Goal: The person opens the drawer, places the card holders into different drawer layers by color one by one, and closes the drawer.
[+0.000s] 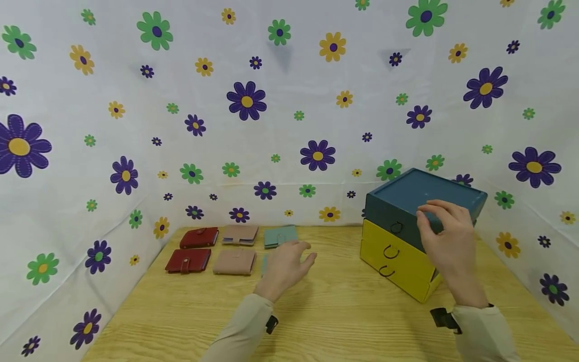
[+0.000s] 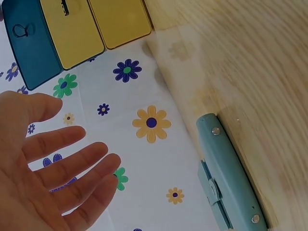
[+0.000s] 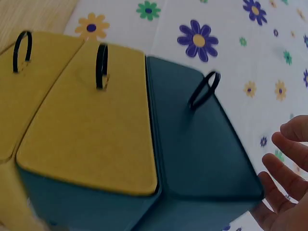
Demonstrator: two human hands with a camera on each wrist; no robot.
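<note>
My left hand (image 1: 287,269) hovers above the table with its fingers spread, holding nothing. It partly hides a teal notebook (image 1: 264,264); another teal notebook (image 1: 281,236) lies just behind it. In the left wrist view, a teal notebook (image 2: 231,168) shows a riveted spine and a snap strap. My right hand (image 1: 450,241), fingers bent and holding nothing, is in front of the small drawer unit (image 1: 398,256) and overlaps its blue top. In the right wrist view, its fingertips are right by the edge of the blue drawer (image 3: 202,139). Black loop pulls mark the drawer fronts, which look closed.
Two red notebooks (image 1: 187,260) and two pink notebooks (image 1: 235,262) lie in front-and-back pairs at the left rear of the wooden table (image 1: 325,322). A white flowered cloth (image 1: 280,136) hangs behind the table and along both sides.
</note>
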